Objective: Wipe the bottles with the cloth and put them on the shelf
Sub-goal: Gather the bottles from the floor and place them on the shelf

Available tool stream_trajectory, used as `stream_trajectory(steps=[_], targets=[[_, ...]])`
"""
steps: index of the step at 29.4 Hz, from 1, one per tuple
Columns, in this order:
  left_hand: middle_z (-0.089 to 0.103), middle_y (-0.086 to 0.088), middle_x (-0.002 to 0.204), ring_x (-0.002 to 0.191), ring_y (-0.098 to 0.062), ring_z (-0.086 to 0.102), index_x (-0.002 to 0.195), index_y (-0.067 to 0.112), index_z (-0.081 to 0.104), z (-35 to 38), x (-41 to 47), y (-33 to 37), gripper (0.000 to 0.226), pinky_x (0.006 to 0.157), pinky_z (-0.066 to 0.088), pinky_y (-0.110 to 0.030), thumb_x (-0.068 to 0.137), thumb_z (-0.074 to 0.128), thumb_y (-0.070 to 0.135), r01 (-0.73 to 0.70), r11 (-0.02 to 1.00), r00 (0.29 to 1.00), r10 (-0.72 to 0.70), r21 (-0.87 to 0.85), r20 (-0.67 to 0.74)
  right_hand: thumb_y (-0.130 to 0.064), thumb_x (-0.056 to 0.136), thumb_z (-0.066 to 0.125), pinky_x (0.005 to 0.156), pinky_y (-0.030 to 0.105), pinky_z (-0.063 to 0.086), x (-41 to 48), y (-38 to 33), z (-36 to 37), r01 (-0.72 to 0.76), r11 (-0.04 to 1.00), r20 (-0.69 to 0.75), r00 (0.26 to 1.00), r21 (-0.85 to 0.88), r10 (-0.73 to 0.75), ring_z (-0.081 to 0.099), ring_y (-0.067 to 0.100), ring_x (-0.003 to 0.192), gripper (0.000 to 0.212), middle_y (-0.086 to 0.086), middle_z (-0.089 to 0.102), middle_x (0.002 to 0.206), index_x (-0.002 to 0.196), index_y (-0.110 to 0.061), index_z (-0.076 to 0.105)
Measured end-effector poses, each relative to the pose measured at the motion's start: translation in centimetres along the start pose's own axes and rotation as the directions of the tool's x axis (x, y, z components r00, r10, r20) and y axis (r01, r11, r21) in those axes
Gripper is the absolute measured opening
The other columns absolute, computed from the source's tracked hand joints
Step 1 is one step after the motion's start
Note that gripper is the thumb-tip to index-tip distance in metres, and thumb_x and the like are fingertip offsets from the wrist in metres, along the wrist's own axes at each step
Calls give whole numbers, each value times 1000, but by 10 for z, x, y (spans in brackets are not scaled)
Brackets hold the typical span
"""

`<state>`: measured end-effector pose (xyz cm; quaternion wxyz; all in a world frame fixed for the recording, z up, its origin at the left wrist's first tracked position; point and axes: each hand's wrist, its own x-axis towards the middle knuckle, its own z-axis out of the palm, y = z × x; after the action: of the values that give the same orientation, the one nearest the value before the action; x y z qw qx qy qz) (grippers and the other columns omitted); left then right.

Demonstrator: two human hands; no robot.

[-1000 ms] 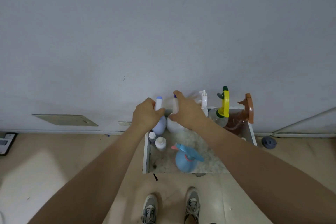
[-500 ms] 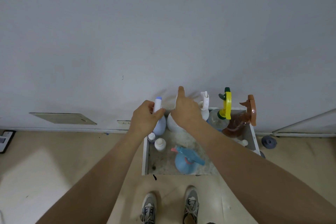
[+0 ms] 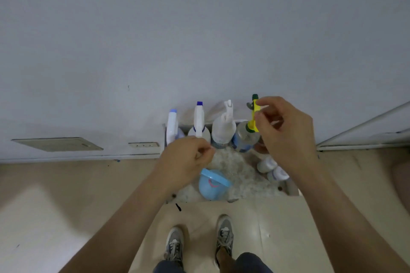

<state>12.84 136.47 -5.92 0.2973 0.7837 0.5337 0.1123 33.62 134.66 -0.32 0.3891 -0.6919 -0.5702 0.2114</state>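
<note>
I look down on a low white shelf tray with a speckled grey floor (image 3: 237, 166), set on the ground against the wall. Along its far edge stand a white spray bottle with a pale blue tip (image 3: 172, 126), a white spray bottle with a dark blue tip (image 3: 199, 119), an all-white trigger bottle (image 3: 224, 127) and a clear bottle with a yellow trigger (image 3: 245, 138). The right hand (image 3: 286, 135) has thumb and forefinger tips at that yellow trigger; I cannot tell whether they pinch it. The left hand (image 3: 185, 160) hovers over the tray's near left, fingers loosely curled, holding nothing. A round light blue spray bottle (image 3: 213, 185) stands at the near edge, and two small white bottles (image 3: 266, 164) sit by the right wall.
</note>
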Motion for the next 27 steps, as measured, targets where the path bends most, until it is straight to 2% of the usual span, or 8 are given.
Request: stream_trajectory(steps=[3, 5, 7, 10, 13, 16, 20, 27], targets=[[61, 12, 88, 71, -2, 52, 97, 27, 70, 19, -8, -3, 17, 64, 38, -20, 94, 57, 37, 4, 1000, 1000, -4, -6, -22, -39, 85, 73, 90, 32, 51, -21, 16, 0, -101, 989, 416, 899, -110, 139, 62, 3, 86, 35, -16, 66, 94, 117, -29, 64], [61, 13, 85, 71, 0, 55, 94, 25, 70, 21, -15, -7, 10, 63, 37, -15, 92, 61, 21, 66, 991, 968, -92, -117, -232, -53, 81, 72, 89, 27, 47, -42, 23, 21, -23, 974, 643, 747, -227, 168, 56, 5, 105, 57, -17, 58, 114, 132, -35, 53], [63, 14, 86, 73, -1, 58, 90, 25, 68, 17, -22, -18, 24, 64, 39, -10, 83, 61, 3, 138, 952, 867, -249, -272, -432, -50, 83, 71, 88, 33, 47, -61, 30, 50, 108, 962, 734, 669, -251, 117, 56, 15, 110, 57, -8, 57, 120, 133, -32, 51], [65, 7, 91, 84, -15, 62, 89, 21, 70, 20, -29, -56, 30, 71, 39, -13, 70, 63, 0, 214, 956, 856, -282, -199, -432, -32, 97, 58, 84, 34, 45, -66, 36, 78, 132, 937, 668, 733, -323, 127, 59, 26, 107, 33, 5, 63, 117, 127, -19, 57], [61, -4, 122, 110, -30, 59, 115, 26, 68, 39, -32, -95, 48, 93, 41, -30, 67, 64, 23, 188, 974, 979, -176, 124, -101, -29, 101, 51, 77, 32, 40, -54, 35, 77, 154, 920, 593, 799, -361, 99, 60, 23, 99, 26, 5, 67, 112, 123, -17, 59], [43, -5, 141, 118, -30, 52, 132, 32, 55, 52, -25, -97, 59, 95, 45, -37, 76, 75, 34, 209, 954, 967, -234, 215, 99, -28, 98, 58, 67, 29, 31, -32, 27, 67, 95, 958, 511, 857, -272, 60, 50, 16, 82, 22, 7, 68, 101, 116, -16, 64], [55, -5, 116, 104, -25, 59, 114, 19, 68, 49, -9, -87, 30, 81, 44, -31, 85, 69, 27, 182, 962, 980, -193, 204, 39, -23, 98, 58, 75, 32, 45, -14, 27, 81, 127, 966, 576, 817, -224, 26, 59, 24, 91, 20, 7, 67, 100, 115, -16, 65], [69, -9, 108, 94, -29, 67, 107, 9, 70, 52, -52, -65, 31, 76, 49, -31, 79, 76, 22, -9, 967, 993, -21, 254, 115, -16, 95, 60, 69, 25, 39, -18, 32, 124, 152, 975, 704, 710, -159, 4, 55, 20, 86, 15, 3, 62, 91, 108, -14, 68]])
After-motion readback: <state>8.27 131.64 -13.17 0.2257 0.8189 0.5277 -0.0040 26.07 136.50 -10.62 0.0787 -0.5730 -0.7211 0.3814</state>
